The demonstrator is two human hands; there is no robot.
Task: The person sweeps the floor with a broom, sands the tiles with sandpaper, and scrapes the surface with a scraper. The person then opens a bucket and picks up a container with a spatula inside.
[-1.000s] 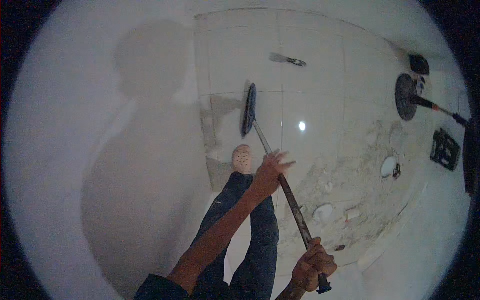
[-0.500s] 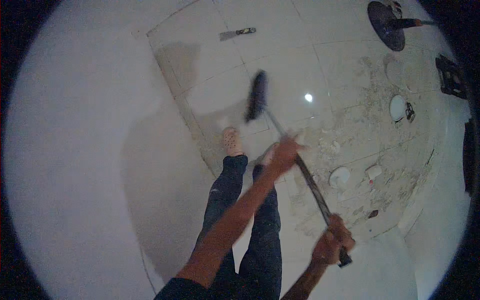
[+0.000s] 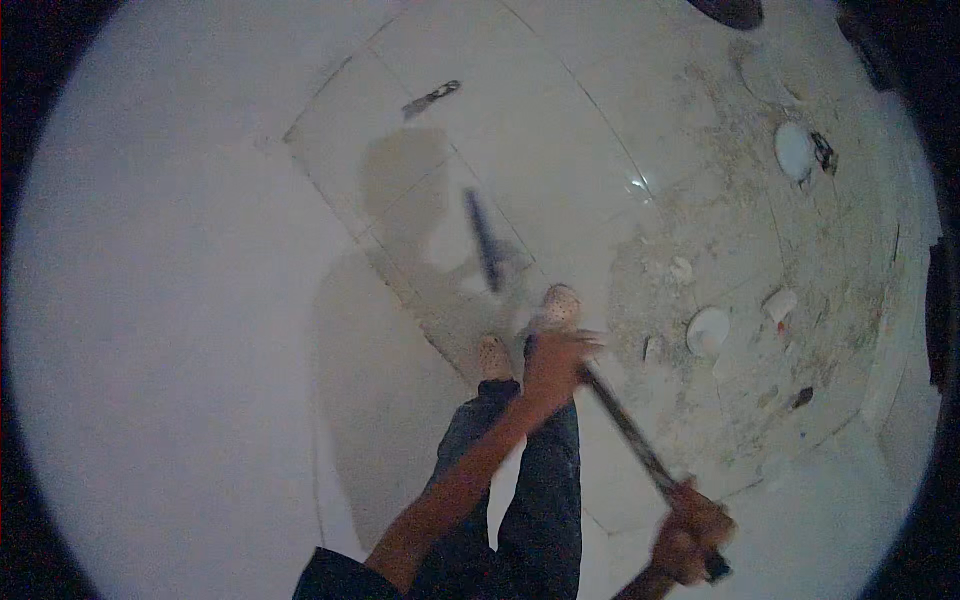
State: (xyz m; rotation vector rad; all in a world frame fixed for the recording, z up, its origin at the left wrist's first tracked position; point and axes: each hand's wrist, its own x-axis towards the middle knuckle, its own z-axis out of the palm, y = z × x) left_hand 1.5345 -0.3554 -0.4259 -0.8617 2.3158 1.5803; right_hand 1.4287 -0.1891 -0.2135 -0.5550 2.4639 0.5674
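The tiled floor is pale, with dirty patches at the right of the frame. A scraper lies at upper centre; a round white thing at upper right, another right of centre; a small dark piece lower right.

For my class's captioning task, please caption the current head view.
Right hand gripping, left hand touching a long dark pole with a blurred dark-blue head over pale floor tiles.

Has brought the right shoe ahead of the left shoe; has turned the broom head from a rightward to a leftward slant (judged by its upper end); has shifted the shadow's head from wall to floor tiles.
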